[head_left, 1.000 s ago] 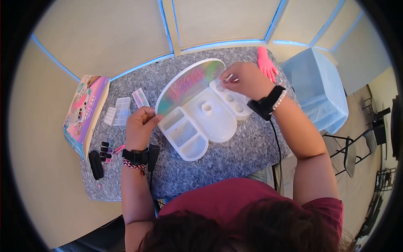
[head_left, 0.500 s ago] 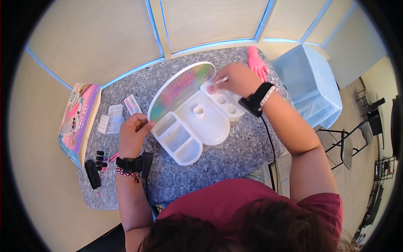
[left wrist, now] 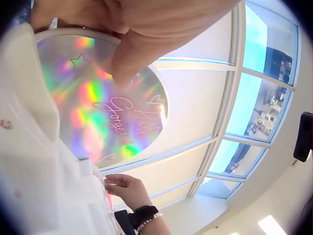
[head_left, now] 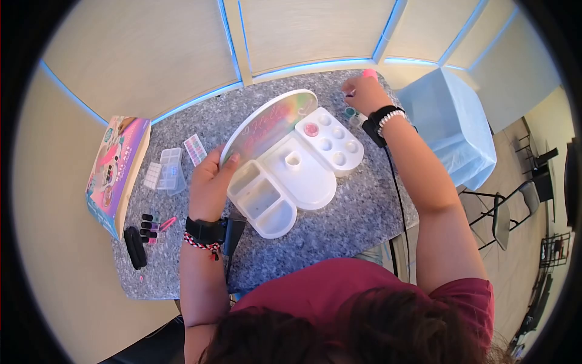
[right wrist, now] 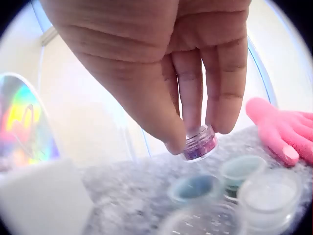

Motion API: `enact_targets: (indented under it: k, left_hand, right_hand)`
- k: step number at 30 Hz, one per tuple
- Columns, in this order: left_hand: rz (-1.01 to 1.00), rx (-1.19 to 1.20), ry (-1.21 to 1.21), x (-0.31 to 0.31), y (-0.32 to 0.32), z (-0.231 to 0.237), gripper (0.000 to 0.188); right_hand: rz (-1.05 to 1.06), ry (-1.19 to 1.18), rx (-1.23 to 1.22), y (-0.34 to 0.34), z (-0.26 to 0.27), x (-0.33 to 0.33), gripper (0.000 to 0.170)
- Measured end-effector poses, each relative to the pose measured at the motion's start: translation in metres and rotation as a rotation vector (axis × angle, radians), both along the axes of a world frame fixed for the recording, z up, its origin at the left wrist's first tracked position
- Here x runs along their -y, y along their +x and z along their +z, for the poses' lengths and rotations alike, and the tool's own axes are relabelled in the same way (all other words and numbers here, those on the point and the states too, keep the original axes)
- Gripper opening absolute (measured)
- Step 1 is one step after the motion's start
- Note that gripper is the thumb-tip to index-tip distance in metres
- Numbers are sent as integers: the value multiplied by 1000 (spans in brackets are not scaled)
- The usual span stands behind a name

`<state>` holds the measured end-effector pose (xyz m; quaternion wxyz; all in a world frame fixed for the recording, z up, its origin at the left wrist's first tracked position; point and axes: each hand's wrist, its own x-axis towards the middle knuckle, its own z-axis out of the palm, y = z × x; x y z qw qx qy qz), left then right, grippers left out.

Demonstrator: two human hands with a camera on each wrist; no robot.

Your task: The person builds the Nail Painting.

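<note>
My left hand (head_left: 207, 191) grips the rim of a rounded holographic panel (left wrist: 93, 93) lettered "Hello Gorgeous", thumb on its shiny face. The panel stands upright along the back of a white compartment tray (head_left: 312, 191). In one round well of the tray's right section sits a pot of pink glitter (head_left: 311, 129). Beyond the tray's right side, my right hand (head_left: 368, 94) pinches a small clear pot of purple-pink glitter (right wrist: 200, 147) between thumb and fingers. Close below it in the right wrist view stand several more little pots, one with a blue tint (right wrist: 194, 188).
A pink model hand (right wrist: 283, 129) lies at the back right of the speckled table (head_left: 339, 227). To the left are a nail art box (head_left: 115, 170), a clear divided case (head_left: 172, 171), a sticker sheet (head_left: 194, 149), small black-capped bottles (head_left: 149, 225) and a black case (head_left: 135, 247).
My right hand has left the tray's round wells, where the pink glitter pot now sits, and moved right to the loose pots, picking one up. My left hand stays at the panel's rim.
</note>
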<state>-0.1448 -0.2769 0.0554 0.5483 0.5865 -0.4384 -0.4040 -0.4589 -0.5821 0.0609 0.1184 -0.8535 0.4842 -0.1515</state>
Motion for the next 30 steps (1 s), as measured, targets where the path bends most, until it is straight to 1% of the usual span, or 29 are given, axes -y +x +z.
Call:
enact_targets:
  k: [1, 3, 4, 6, 10, 14, 17, 19, 20, 22, 23, 24, 26, 30]
  left_hand:
    - [6, -15, 44, 0, 0, -2, 37]
    - [10, -15, 13, 2, 3, -11, 37]
    - [13, -15, -15, 3, 4, -14, 36]
    - [13, -26, -18, 2, 4, -17, 37]
    - [20, -59, -70, 3, 5, -26, 37]
    - [2, -90, -61, 0, 6, -25, 38]
    - [-4, -115, -68, -1, 5, -27, 38]
    - [11, -109, -72, -1, 7, -31, 38]
    - [7, -111, -72, -1, 7, -32, 38]
    - [25, -107, -78, -2, 5, -31, 38]
    - [24, -110, -77, -2, 4, -31, 38]
    - [23, -107, -84, -3, 4, -31, 38]
    - [21, -104, -92, -3, 4, -31, 37]
    - [19, -85, -83, -4, 4, -31, 37]
  right_hand:
    - [2, -1, 0, 2, 11, -13, 31]
    - [109, 109, 232, 11, 37, -50, 26]
    - [110, 109, 231, 15, 40, -62, 26]
    - [220, 193, 296, 21, 40, -80, 25]
    - [237, 186, 270, 27, 33, -87, 24]
    - [248, 163, 216, 30, 28, -88, 23]
    - [245, 123, 152, 30, 26, -88, 27]
    - [329, 163, 250, 23, 28, -82, 27]
    - [326, 162, 247, 18, 28, -78, 27]
    - [170, -26, 169, 0, 25, -63, 23]
    - [71, -84, 31, -7, 20, -54, 23]
    - [71, -84, 28, -12, 14, -49, 23]
    - [-79, 28, -112, -15, 13, -48, 21]
    - [-108, 50, -103, -12, 4, -44, 24]
